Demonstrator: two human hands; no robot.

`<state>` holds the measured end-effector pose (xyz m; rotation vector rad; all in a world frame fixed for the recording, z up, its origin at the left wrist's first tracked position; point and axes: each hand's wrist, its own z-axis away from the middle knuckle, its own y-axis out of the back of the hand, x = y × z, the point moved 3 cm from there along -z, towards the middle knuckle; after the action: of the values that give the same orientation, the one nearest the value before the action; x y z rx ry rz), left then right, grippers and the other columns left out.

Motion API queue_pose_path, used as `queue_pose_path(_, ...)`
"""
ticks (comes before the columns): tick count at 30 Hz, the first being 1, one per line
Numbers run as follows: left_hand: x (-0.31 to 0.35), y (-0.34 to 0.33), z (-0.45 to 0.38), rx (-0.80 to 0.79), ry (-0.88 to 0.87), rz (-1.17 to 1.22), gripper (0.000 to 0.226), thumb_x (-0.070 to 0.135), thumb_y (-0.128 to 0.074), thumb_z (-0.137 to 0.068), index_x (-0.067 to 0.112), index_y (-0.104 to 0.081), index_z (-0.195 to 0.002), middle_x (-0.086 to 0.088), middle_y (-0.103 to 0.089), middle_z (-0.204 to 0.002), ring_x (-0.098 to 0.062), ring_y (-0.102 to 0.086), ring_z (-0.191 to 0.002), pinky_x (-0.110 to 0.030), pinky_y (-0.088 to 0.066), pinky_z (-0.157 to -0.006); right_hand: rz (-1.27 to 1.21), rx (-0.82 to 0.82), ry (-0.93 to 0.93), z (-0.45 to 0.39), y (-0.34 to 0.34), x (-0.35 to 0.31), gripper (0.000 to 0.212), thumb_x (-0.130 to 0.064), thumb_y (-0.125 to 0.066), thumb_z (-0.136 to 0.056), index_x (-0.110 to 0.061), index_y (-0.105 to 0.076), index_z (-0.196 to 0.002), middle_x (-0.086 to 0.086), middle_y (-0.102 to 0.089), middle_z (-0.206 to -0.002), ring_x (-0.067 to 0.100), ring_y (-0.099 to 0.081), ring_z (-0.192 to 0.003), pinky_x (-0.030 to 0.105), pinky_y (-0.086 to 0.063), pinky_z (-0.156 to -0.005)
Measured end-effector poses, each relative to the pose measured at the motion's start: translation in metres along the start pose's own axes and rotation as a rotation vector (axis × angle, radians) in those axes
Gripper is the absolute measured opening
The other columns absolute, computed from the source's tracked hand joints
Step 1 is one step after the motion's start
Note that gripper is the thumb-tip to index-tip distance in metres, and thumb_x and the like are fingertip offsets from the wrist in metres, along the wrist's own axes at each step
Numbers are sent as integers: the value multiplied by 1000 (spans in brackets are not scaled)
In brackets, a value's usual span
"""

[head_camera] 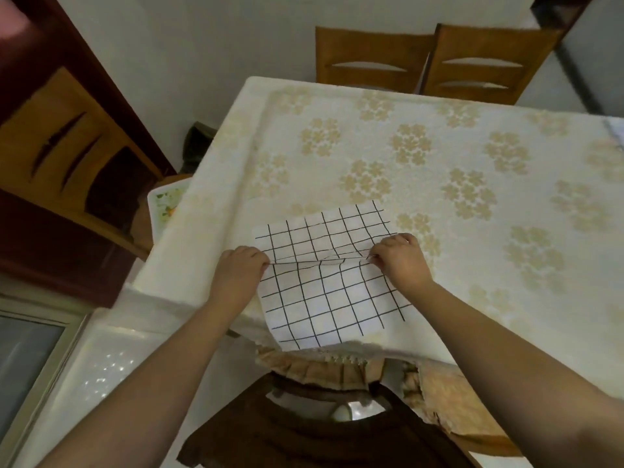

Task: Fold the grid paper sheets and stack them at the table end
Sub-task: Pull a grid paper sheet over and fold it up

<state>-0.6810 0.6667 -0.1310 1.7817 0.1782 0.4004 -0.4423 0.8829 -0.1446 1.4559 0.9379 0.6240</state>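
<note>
A white grid paper sheet (324,292) with black lines lies near the table's front edge, its near part overhanging slightly. A raised crease runs across its middle from side to side. My left hand (238,270) pinches the sheet's left edge at the crease. At the right end of the same crease, my right hand (401,260) pinches the paper. The far half of the sheet lies flat on the floral tablecloth (439,163).
Two wooden chairs (429,62) stand at the table's far end. A wooden cabinet (67,146) is on the left. A pale object (616,130) peeks in at the table's right edge. A dark brown chair (304,430) sits below the near edge.
</note>
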Motion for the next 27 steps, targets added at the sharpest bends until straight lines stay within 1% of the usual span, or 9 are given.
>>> queue_pose_path(5, 8, 22, -11, 0, -75, 71, 9, 9, -74, -81, 12, -71, -72, -3, -69, -66, -25, -64, -62, -35, -51, -59, -8, 66, -141, 18, 24, 7, 4, -21, -71, -85, -18, -71, -82, 0, -70, -69, 27, -65, -71, 37, -42, -86)
queue_pose_path(8, 14, 40, -17, -9, -59, 148, 5, 11, -71, -84, 12, -73, -80, -4, -71, -71, -24, -65, -64, -30, -50, -61, -50, 45, -202, 25, 44, 3, 9, -26, -68, -88, -17, -70, -87, 2, -72, -75, 26, -66, -74, 34, -41, -81)
queue_pose_path(11, 11, 46, -10, -146, 46, 338, 10, 21, -58, -95, 15, -66, -98, 2, -67, -82, -18, -59, -73, -27, -40, -62, -229, -68, -279, 33, 68, -3, 17, -28, -69, -87, -13, -70, -96, 4, -72, -85, 24, -64, -81, 31, -43, -72)
queue_pose_path(14, 2, 51, -1, -222, 104, 536, 5, 25, -55, -96, 21, -60, -97, 8, -65, -86, -9, -59, -82, -23, -43, -68, -311, -224, -296, 41, 87, -10, 20, -31, -72, -85, -13, -70, -93, 2, -67, -82, 20, -60, -78, 28, -41, -65)
queue_pose_path(16, -2, 56, 1, -229, 145, 677, 7, 22, -58, -95, 26, -58, -90, 12, -63, -78, 0, -56, -74, -16, -41, -65, -347, -256, -294, 46, 97, -14, 19, -33, -73, -83, -15, -69, -85, 0, -66, -76, 17, -58, -71, 25, -39, -60)
queue_pose_path(18, -4, 64, -2, -250, 181, 788, 6, 20, -60, -94, 24, -60, -89, 12, -60, -74, 4, -52, -66, -16, -38, -61, -376, -274, -293, 50, 108, -20, 16, -34, -74, -82, -20, -67, -79, -6, -62, -70, 9, -54, -65, 22, -37, -57)
queue_pose_path(21, -9, 76, -8, -268, 213, 914, 6, 22, -62, -93, 17, -65, -95, -1, -64, -87, -9, -58, -76, -22, -42, -68, -424, -288, -313, 53, 122, -29, 14, -34, -76, -80, -26, -65, -78, -13, -61, -71, -1, -54, -65, 18, -38, -59)
queue_pose_path(24, -17, 81, -15, -286, 229, 943, 6, 27, -64, -91, 23, -67, -95, -5, -68, -93, -15, -62, -86, -25, -45, -75, -470, -253, -357, 53, 132, -31, 13, -33, -77, -80, -23, -68, -79, -10, -62, -67, 5, -58, -61, 19, -42, -60)
queue_pose_path(27, -23, 74, -23, -297, 217, 842, 8, 29, -65, -91, 24, -68, -95, -8, -70, -92, -20, -64, -87, -28, -46, -73, -435, -205, -376, 49, 128, -29, 13, -32, -75, -82, -23, -66, -81, -7, -63, -71, 10, -58, -66, 20, -41, -60)
